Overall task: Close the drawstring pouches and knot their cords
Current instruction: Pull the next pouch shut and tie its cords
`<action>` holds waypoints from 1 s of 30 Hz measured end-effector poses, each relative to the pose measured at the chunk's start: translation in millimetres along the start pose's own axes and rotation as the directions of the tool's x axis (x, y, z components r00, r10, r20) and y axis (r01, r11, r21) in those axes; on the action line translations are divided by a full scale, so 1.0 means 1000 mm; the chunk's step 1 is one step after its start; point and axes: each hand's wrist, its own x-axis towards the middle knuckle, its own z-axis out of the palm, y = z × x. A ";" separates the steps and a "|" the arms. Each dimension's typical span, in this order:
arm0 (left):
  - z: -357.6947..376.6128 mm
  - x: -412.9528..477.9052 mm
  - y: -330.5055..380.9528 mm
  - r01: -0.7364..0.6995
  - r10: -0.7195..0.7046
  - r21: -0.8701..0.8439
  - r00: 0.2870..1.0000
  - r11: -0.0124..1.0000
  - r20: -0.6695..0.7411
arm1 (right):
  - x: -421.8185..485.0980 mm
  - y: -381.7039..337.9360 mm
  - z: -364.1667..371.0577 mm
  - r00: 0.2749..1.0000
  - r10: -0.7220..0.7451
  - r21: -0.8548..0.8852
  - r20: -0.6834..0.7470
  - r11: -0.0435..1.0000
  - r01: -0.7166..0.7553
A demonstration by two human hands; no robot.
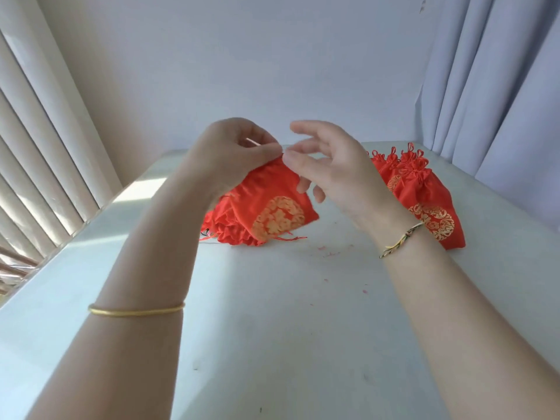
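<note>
Head view. Raised over the pale table (272, 313), a red pouch (266, 204) with a round gold emblem, hanging tilted from its gathered mouth. Pinched at that mouth by the left hand (230, 150), grip clamped, thumb and fingertips curled tight on the fabric. Just beside it, the right hand (333, 171), grip apart, fingers spread and relaxed, thumb tip near the mouth; touching or not, impossible to tell. Under the held pouch, flat on the table, loose pouches (224, 228) with frilled mouths slack and thin cords (291, 237) trailing. Well apart to the right, a stack of closed pouches (424, 198), looped knots on top. Gold bangle (136, 310) on the left forearm, braided bracelet (400, 239) on the right wrist.
</note>
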 end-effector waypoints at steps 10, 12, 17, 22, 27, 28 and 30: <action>0.016 -0.005 -0.020 0.203 -0.157 -0.165 0.954 0.965 0.254 | 0.005 0.028 -0.012 0.980 0.166 -0.022 -0.113 0.985 -0.169; 0.014 -0.004 -0.026 0.184 -0.169 -0.029 0.947 0.983 0.274 | 0.006 0.036 -0.015 0.959 0.200 -0.008 -0.201 0.979 -0.206; 0.013 -0.001 -0.035 0.129 -0.160 0.164 0.968 0.978 0.192 | 0.007 0.045 -0.022 0.938 0.247 0.007 -0.241 0.967 -0.253; 0.008 0.003 -0.037 0.122 -0.132 0.103 0.986 0.987 0.104 | 0.006 0.046 -0.036 0.948 0.274 -0.009 -0.162 0.960 -0.279; 0.006 0.004 -0.040 0.142 -0.147 0.067 0.986 0.988 0.079 | 0.003 0.047 -0.044 0.956 0.262 -0.110 -0.133 0.955 -0.277; 0.006 0.005 -0.041 0.139 -0.143 0.062 0.987 0.988 0.070 | 0.003 0.048 -0.046 0.959 0.255 -0.134 -0.125 0.953 -0.271; 0.005 0.007 -0.043 0.135 -0.137 0.041 0.988 0.990 0.063 | 0.003 0.048 -0.048 0.965 0.241 -0.190 -0.106 0.947 -0.258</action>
